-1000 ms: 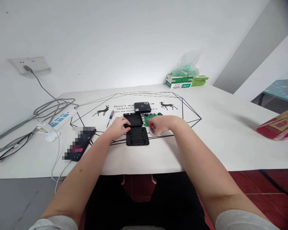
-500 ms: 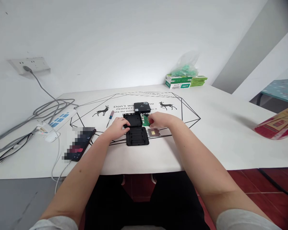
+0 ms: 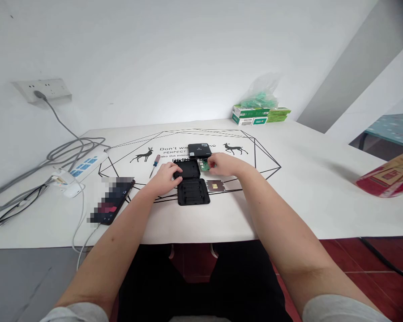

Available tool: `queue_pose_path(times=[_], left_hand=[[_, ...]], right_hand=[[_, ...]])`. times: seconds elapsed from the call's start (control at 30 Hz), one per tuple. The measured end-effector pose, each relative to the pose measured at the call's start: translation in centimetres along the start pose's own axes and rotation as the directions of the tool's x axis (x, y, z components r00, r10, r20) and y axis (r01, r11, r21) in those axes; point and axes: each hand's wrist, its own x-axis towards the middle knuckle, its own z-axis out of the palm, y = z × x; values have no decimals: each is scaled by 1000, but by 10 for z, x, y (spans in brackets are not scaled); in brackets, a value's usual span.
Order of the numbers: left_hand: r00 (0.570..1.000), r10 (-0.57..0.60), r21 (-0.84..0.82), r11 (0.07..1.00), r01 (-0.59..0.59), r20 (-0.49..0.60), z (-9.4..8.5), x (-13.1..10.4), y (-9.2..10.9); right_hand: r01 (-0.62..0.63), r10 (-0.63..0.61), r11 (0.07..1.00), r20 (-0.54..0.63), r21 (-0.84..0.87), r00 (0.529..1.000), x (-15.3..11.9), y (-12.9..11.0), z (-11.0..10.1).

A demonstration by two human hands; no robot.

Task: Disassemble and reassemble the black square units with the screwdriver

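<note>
On the middle of the white worktop (image 3: 298, 197), a black shell (image 3: 189, 169) is laid open side up, its left rim touched by the fingers of the left hand (image 3: 167, 177); these are bent, with the thumb at the shell's near left corner, and whether the rim is gripped or only steadied cannot be told. Just to the right of the shell, a green circuit board (image 3: 204, 166) is held at its right side between the closed fingers of the right hand (image 3: 220, 164), by which part of it is hidden. A ribbed black cover (image 3: 193, 192) is placed nearer the front edge, just beside the shell, and a metal plate (image 3: 215, 186) with a gold-coloured square is set at the cover's right. Behind the shell and the board, a closed black box (image 3: 199, 150) can be seen with pale labels on its top. A screwdriver (image 3: 156, 165) is laid to the left of the shell, beyond the left hand. Toward the front left corner, a dark phone (image 3: 112, 201) is found, its screen partly blurred, with a power strip (image 3: 83, 171) and looped grey cable (image 3: 75, 147) along the left side. Green-and-white cartons (image 3: 250, 115) are stacked near the back edge under a clear plastic bag (image 3: 262, 94), and a red packet (image 3: 386, 176) is stood toward the right.
</note>
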Motion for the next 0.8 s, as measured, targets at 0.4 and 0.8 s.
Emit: queue_pose_path(times=[0.4,0.8], left_hand=[[983,-174,43,983,177,-64,0,5,1],[981,-160,86,982,169,-108,7,11,-1]], right_hand=[[-83,236,711,-126,698,964,-10,-1,-10],[329,-242,829,-240,453,940,8,-38,36]])
